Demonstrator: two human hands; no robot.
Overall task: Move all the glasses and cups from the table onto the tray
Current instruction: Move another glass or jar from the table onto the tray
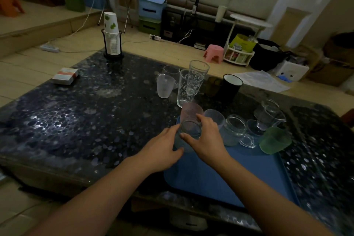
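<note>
A blue tray (229, 178) lies on the dark table's near right side. At its far left corner my right hand (206, 140) grips a clear glass (191, 127) that sits inside a bluish cup (180, 144), and my left hand (162, 151) holds that cup. A pink frosted cup (191, 112) stands just behind. Along the tray's far edge stand a frosted cup (214, 117), a clear mug (234, 130), a small glass (253, 127), a glass pitcher (270, 115) and a green cup (274, 140). On the table beyond stand tall patterned glasses (189, 86), a frosted cup (164, 85) and a black cup (230, 87).
A rack of stacked paper cups (112, 38) stands at the table's far left edge. A small box (66, 75) lies on the table's left side. Beyond the table are a pink stool (213, 53), a white side table (249, 22) and storage boxes.
</note>
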